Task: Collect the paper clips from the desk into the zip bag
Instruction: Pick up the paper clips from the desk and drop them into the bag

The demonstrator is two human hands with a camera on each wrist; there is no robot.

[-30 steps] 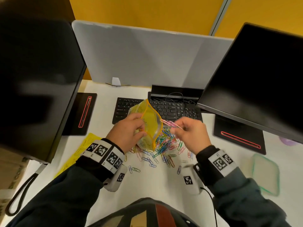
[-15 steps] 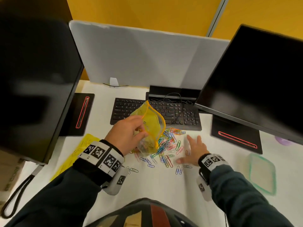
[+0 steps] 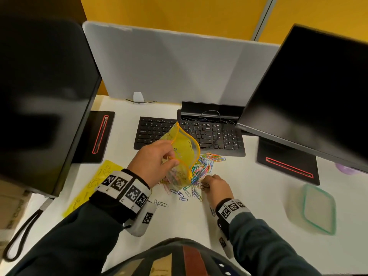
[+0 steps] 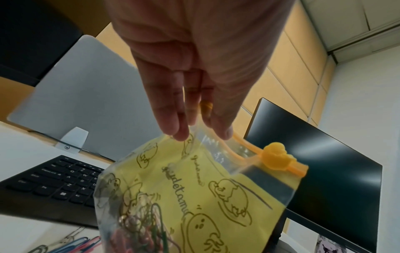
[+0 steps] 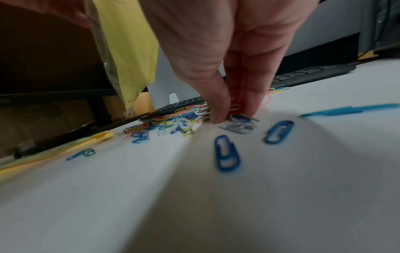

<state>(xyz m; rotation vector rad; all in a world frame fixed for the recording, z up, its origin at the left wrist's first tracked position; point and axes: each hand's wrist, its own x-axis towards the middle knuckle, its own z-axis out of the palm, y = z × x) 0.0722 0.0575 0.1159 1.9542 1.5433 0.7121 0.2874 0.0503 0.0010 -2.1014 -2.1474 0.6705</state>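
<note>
My left hand [image 3: 157, 162] pinches the rim of a yellow zip bag [image 3: 184, 152] and holds it up over the desk with its mouth gaping; in the left wrist view the zip bag [image 4: 194, 196] has several clips at its bottom and an orange slider [image 4: 276, 158] at the end of its zip. A heap of coloured paper clips [image 3: 207, 166] lies on the white desk in front of the keyboard. My right hand [image 3: 216, 188] is down on the desk, its fingertips [image 5: 218, 118] closing round a few paper clips [image 5: 238, 123] at the heap's near edge.
A black keyboard [image 3: 219, 136] lies behind the heap, flanked by two dark monitors [image 3: 318, 96] on stands. A yellow sheet [image 3: 93, 182] sits at the left. A green-rimmed container lid [image 3: 318, 208] rests at the right. Loose blue clips [image 5: 226, 154] lie nearer me.
My right hand left the bag's mouth, dropped flat onto the desk right of the heap, then drew in towards the heap with its fingers curled on clips. The bag stayed raised.
</note>
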